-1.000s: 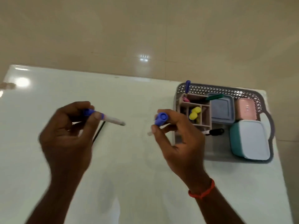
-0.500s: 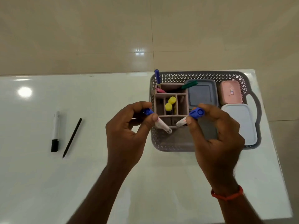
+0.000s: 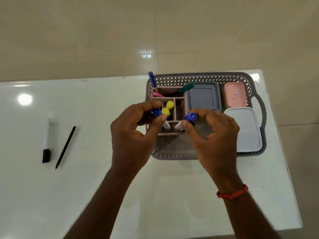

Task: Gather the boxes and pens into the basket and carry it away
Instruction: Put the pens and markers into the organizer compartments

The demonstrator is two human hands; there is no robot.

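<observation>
Gleaming white table stands on beige tiled floor.

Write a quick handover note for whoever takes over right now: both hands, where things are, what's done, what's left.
Left hand: pinching a blue-capped marker, tip down over the pink pen organizer.
Right hand: pinching a second blue-capped marker, tip angled into the organizer's front compartment.
Done: the grey box, pink box and white box sit in the grey basket, beside the organizer with several pens.
Left: drop both markers in, collect the black-capped white marker and black pencil from the white table, then carry the basket away.
</observation>
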